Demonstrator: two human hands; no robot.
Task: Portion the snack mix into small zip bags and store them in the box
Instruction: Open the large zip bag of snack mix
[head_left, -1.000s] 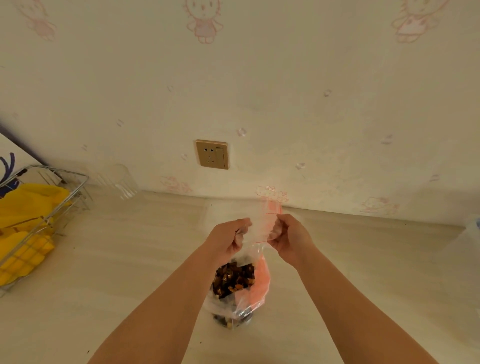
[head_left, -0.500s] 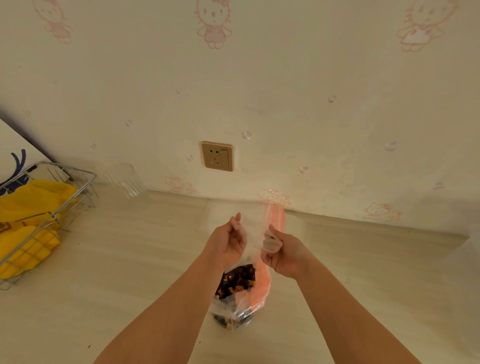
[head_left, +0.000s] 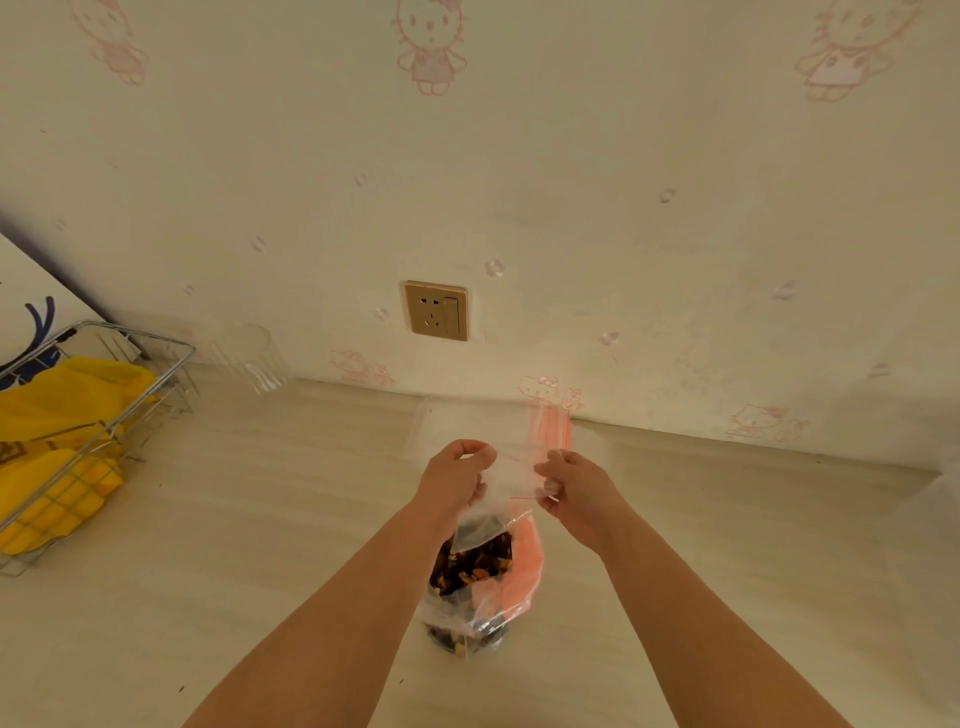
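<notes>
right now both hands, left hand (head_left: 457, 480) and right hand (head_left: 579, 486), pinch a small zip bag (head_left: 511, 473) above the open snack mix bag (head_left: 480, 577) on the bench (head_left: 260, 519); thin film could slip, or the big bag tip.

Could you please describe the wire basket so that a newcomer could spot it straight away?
Follow the wooden counter to its far left edge. There stands the wire basket, holding yellow bags. It is the only metal thing; the clear glass stands beside it by the wall.
</notes>
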